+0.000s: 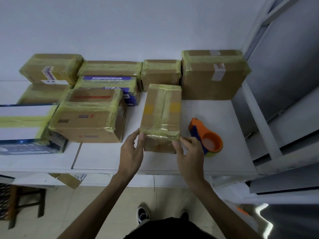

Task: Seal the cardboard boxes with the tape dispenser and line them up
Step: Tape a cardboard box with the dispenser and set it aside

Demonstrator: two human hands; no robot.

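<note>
A narrow taped cardboard box [161, 116] stands near the front middle of the white table [107, 157]. My left hand [132, 153] touches its near left corner with the thumb on the edge. My right hand [189, 152] touches the near right corner, fingers lying loosely against the taped end. The orange and blue tape dispenser [206, 135] lies on the table just right of that box, beside my right hand and apart from it. Several more taped boxes sit behind and to the left, among them a wide one [88, 118] and a large one [214, 76].
A white wall runs behind the boxes. A grey metal shelving frame [276, 118] closes off the right side. A white and blue box [25, 128] lies at the far left. Another cardboard box [69, 180] shows under the table edge, with a stool [22, 200] below.
</note>
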